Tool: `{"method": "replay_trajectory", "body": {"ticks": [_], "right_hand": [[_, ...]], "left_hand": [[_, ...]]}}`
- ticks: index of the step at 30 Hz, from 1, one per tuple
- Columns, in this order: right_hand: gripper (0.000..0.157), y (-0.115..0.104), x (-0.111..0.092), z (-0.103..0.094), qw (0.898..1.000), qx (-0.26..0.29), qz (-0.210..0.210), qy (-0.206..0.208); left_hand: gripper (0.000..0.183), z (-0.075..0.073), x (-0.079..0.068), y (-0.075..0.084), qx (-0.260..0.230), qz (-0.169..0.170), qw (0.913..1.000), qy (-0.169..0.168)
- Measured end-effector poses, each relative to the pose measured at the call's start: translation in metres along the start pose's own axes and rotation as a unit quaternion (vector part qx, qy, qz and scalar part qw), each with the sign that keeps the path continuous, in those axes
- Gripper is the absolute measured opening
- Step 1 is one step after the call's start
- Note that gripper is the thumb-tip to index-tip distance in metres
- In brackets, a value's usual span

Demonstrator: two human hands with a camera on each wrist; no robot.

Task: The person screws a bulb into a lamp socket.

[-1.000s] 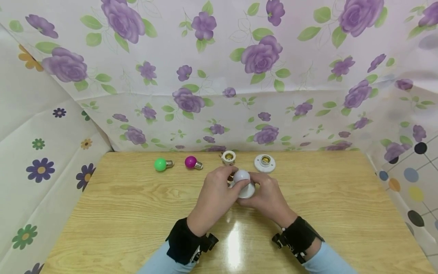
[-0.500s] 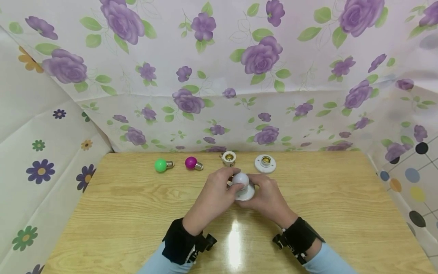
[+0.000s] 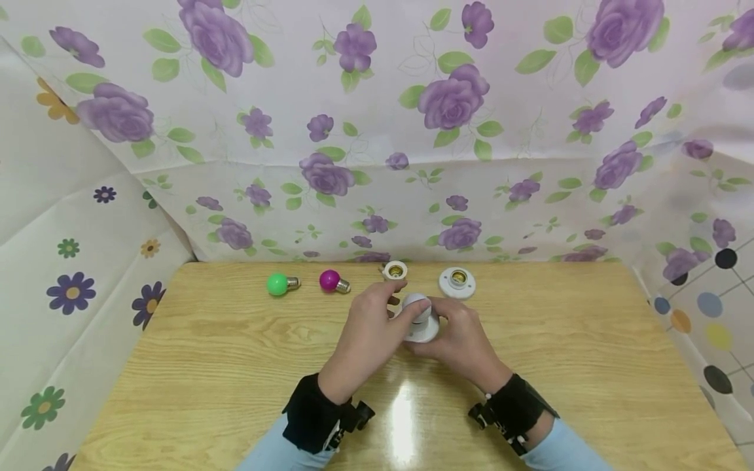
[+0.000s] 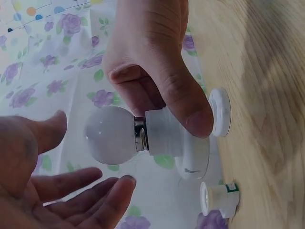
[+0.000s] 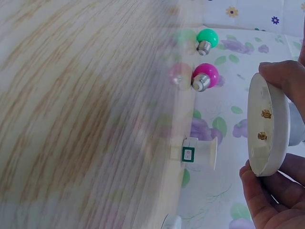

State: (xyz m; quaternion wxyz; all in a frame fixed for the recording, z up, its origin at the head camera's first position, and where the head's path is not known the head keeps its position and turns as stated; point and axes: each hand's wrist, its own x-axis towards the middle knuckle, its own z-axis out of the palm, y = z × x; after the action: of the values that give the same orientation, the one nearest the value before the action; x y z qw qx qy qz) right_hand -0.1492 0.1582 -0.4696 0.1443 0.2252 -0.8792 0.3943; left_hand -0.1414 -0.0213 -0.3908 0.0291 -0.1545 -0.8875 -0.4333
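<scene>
A white round bulb sits in a white round-based lamp holder; a narrow band of its metal cap shows above the socket. My right hand grips the holder's base by its edge, thumb on one side and fingers on the other. In the right wrist view the underside of this lamp holder shows two brass screws. Around the bulb my left hand has its thumb and fingers spread, and the left wrist view shows a gap between them and the glass. Both hands hold this above the table.
Along the wooden table's back edge lie a green bulb and a purple bulb. Right of them stand a white socket with a switch and another round-based lamp holder. A flowered cloth hangs behind.
My left fingers were around the bulb, turned with the thumb across it, and now have spread away from it. My right hand keeps its grip on the lamp holder, nearly in place.
</scene>
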Motion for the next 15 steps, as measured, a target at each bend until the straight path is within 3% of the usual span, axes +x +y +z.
{"method": "replay_trajectory", "body": {"ticks": [8, 15], "right_hand": [[0.052, 0.0004, -0.0009, -0.0009, 1.000, -0.011, 0.010, -0.003], [0.060, -0.0004, -0.0008, -0.0033, 1.000, -0.007, 0.001, -0.008]], "left_hand": [[0.055, 0.0066, -0.0023, 0.0068, 0.092, 0.033, 0.9934, 0.061], [0.046, 0.0100, -0.0026, 0.0064, 0.108, 0.040, 0.9920, 0.053]]}}
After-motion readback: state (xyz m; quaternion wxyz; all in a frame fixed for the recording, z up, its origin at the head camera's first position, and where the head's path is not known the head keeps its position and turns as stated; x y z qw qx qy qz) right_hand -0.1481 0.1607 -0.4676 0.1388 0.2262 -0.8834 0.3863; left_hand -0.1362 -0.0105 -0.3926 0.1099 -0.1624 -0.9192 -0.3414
